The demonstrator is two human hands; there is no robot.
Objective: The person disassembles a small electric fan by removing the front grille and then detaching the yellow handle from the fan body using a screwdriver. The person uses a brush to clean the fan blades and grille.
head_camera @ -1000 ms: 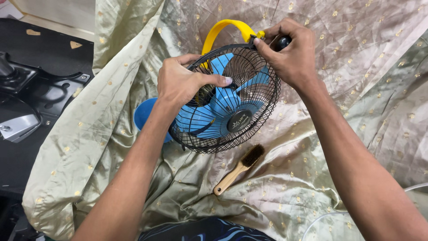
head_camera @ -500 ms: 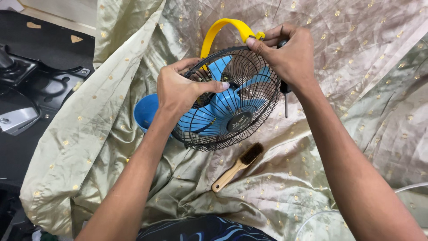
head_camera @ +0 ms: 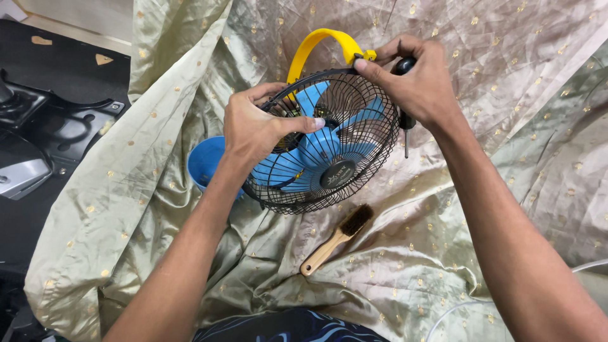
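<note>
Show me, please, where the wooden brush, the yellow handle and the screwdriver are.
wooden brush [head_camera: 334,241]: head view, on its wooden handle.
yellow handle [head_camera: 315,42]: head view, on the arch above the fan guard.
screwdriver [head_camera: 406,134]: head view, on the metal shaft below the right hand.

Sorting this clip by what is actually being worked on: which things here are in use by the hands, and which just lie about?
In use:
- small fan, black wire guard, blue blades, yellow handle
- left hand, gripping the guard's rim
- right hand, fingertips on the guard's top edge
- screwdriver, held in the right hand

Lying about:
- wooden-handled brush
- gold-dotted cloth
- black moulded parts at far left
</note>
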